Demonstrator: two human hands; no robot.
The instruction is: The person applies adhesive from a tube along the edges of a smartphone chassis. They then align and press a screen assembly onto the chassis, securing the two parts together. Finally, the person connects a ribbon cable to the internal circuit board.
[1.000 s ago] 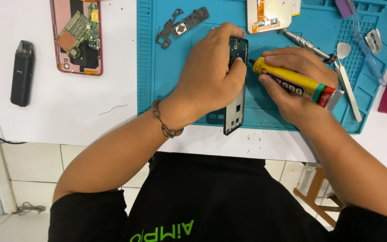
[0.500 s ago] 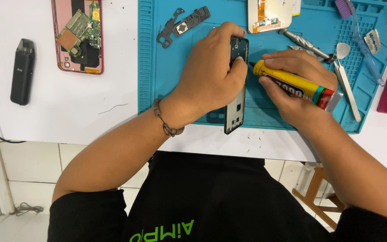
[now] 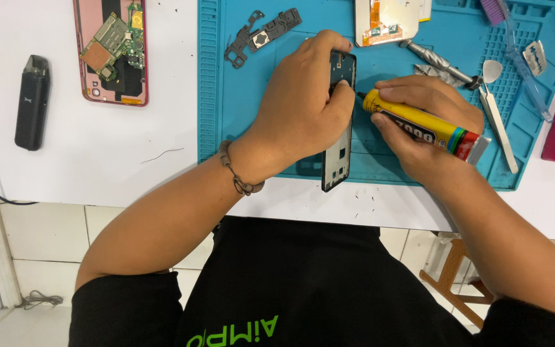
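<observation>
My left hand (image 3: 303, 109) is gripping the black phone frame (image 3: 338, 138) on its edge. My right hand (image 3: 419, 122) is squeezing the yellow glue tube (image 3: 419, 125), tip touching the frame's top; the lower part is waiting.

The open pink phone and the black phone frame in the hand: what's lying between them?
In the head view, the blue mat's left edge and a dark metal bracket on it lie between the open pink phone and the black phone frame held in the left hand.

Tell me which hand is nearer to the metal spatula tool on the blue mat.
Right. The right hand, holding the yellow glue tube, lies just beside the metal spatula tool. The left hand grips the black phone frame farther off, beyond the right hand.
</observation>
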